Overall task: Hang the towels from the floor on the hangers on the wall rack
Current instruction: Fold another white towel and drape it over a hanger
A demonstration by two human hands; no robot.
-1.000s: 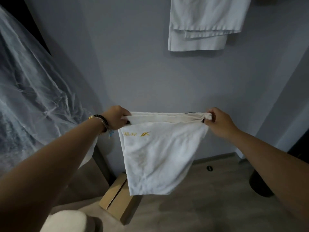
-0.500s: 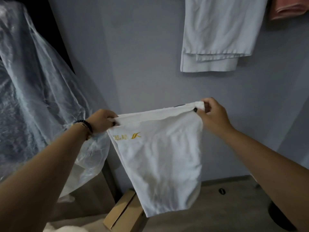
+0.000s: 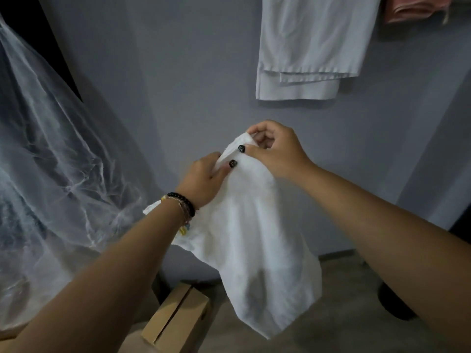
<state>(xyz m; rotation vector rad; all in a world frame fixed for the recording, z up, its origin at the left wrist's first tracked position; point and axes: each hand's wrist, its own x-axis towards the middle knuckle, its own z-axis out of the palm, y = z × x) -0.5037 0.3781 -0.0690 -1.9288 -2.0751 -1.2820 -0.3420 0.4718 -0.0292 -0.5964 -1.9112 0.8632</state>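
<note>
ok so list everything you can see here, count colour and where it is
white towel: 1, white, held up in front of the wall, hanging down over the floor
hanging white towel: 1, white, folded, hanging on the wall at upper right
pink towel: 1, pink, top right corner, only its lower edge shows
plastic sheet: 1, clear, draped over something at left
cardboard box: 1, brown, on the floor at bottom centre
dark round object: 1, black, on the floor at right, partly hidden by the arm
wall: 1, grey, behind everything
bracelets: a few, black beaded and lighter, on the left wrist
left hand: 1, grips the white towel's top edge
right hand: 1, pinches the same edge, close to the left hand
</note>
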